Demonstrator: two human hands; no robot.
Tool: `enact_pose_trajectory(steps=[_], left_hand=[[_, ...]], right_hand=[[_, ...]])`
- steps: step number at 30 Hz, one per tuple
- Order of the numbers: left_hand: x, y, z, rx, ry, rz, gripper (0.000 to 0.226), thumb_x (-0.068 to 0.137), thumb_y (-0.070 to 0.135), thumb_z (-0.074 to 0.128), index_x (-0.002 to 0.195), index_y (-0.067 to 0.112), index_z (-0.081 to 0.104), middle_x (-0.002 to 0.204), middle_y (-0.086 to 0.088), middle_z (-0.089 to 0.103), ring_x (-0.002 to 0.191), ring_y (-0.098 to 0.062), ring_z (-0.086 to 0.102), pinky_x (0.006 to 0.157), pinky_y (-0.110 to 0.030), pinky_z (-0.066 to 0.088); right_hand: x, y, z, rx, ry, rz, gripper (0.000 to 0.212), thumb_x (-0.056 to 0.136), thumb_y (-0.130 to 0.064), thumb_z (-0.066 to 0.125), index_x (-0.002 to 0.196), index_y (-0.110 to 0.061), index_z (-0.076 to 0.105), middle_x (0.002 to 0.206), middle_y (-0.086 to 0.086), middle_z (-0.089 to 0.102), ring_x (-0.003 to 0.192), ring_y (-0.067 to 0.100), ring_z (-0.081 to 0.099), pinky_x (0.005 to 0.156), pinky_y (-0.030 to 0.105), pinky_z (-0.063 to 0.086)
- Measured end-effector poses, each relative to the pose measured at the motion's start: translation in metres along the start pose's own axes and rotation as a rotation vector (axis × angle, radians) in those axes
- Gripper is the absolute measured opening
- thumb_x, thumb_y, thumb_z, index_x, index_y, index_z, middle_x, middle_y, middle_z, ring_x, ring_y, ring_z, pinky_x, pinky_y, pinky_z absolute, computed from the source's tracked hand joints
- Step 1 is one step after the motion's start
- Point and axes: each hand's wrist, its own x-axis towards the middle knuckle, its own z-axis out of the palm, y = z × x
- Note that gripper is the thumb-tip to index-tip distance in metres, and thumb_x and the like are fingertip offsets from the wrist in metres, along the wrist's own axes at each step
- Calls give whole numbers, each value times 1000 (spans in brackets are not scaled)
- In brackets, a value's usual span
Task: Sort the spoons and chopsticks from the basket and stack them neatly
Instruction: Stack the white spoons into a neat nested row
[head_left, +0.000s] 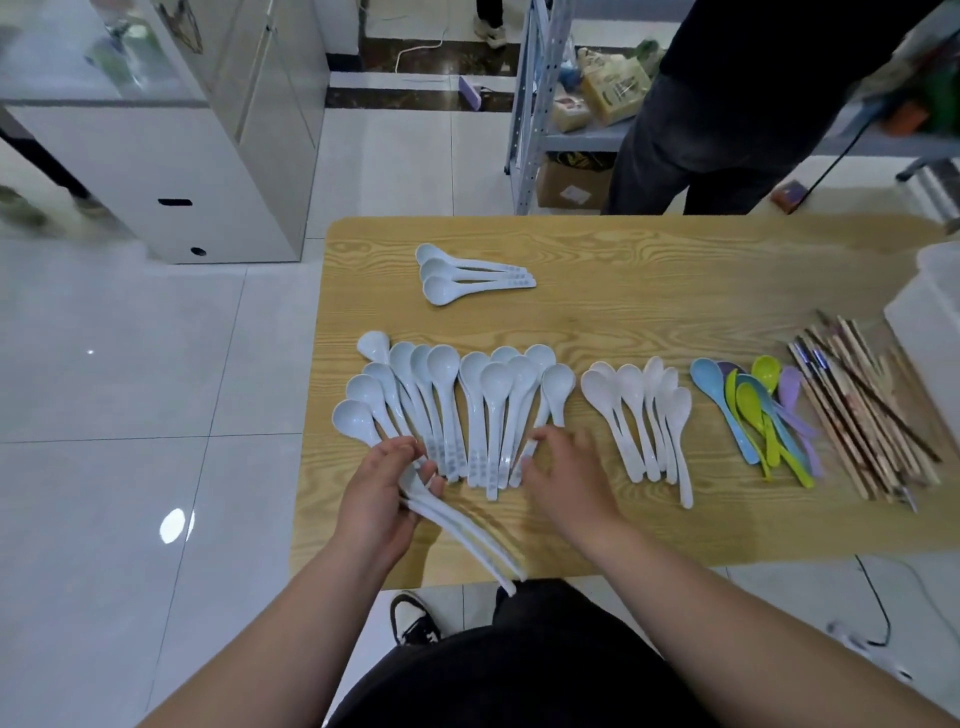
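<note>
Pale blue spoons (457, 410) lie fanned on the near left of the wooden table (675, 270). Their bowls are far and their handles run toward the person, so their long axes point at both hands. The left hand (384, 493) grips a gathered bunch of spoons (447, 519) near the necks, with the handles trailing near and right past the table edge. The right hand (566, 478) is the nearer one to the fan's right end. Its bent fingers (545, 441) sit over the handle end of the rightmost spoon (558, 387), but blur hides whether they pinch it. That spoon's bowl lies straight beyond the fingertips, so I judge a pull toward the body should free it for the bunch. Right of the fan lie white spoons (644, 415), coloured spoons (758, 415) and chopsticks (862, 410). Three stacked spoons (467, 275) rest farther off.
</note>
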Motion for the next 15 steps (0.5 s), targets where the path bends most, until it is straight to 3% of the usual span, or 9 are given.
enact_pose_trajectory(steps=[2, 4, 6, 8, 9, 12, 15], left_hand=[[4, -2, 3, 12, 42, 1, 9, 98, 4, 53, 98, 11, 58, 87, -7, 62, 71, -20, 60, 67, -35, 54], [6, -5, 9, 25, 81, -7, 10, 98, 5, 55, 104, 11, 59, 96, -9, 62, 79, -21, 61, 77, -39, 55], [6, -9, 16, 29, 130, -14, 9, 98, 7, 56, 106, 10, 59, 101, -11, 61, 87, -23, 62, 83, -40, 55], [10, -13, 20, 41, 159, -14, 8, 97, 8, 58, 105, 9, 58, 99, -12, 61, 84, -23, 63, 79, -39, 55], [10, -14, 22, 48, 162, -16, 7, 97, 8, 58, 103, 8, 57, 95, -11, 60, 79, -22, 63, 74, -37, 56], [13, -17, 29, 68, 160, -12, 4, 98, 9, 58, 102, 8, 57, 96, -11, 59, 76, -22, 63, 65, -35, 56], [8, -17, 43, 72, 137, -11, 15, 99, 15, 60, 112, 7, 58, 107, -14, 59, 96, -29, 66, 83, -40, 58]], right_hand=[[22, 22, -8, -94, -7, 113, 53, 95, -37, 60, 144, -29, 42, 141, 3, 31, 124, 21, 46, 103, 36, 44], [40, 35, -10, -147, -57, 156, 63, 92, -34, 59, 148, -30, 31, 139, 6, 36, 124, 27, 47, 101, 41, 46], [51, 43, -7, -168, -100, 148, 58, 89, -25, 53, 141, -29, 28, 117, 3, 53, 106, 28, 58, 87, 43, 53], [55, 45, -6, -141, -131, 168, 59, 88, -18, 46, 140, -31, 22, 95, 0, 59, 84, 24, 61, 67, 38, 52], [55, 46, -6, -108, -128, 178, 63, 88, -18, 45, 143, -33, 20, 94, -1, 60, 81, 23, 61, 63, 36, 49], [48, 47, -16, 5, -32, 136, 56, 91, -20, 46, 145, -28, 35, 122, 2, 57, 98, 22, 58, 77, 37, 51], [31, 41, -38, 144, -45, -21, 40, 96, -18, 47, 134, -29, 50, 117, -1, 56, 89, 16, 55, 73, 34, 46]])
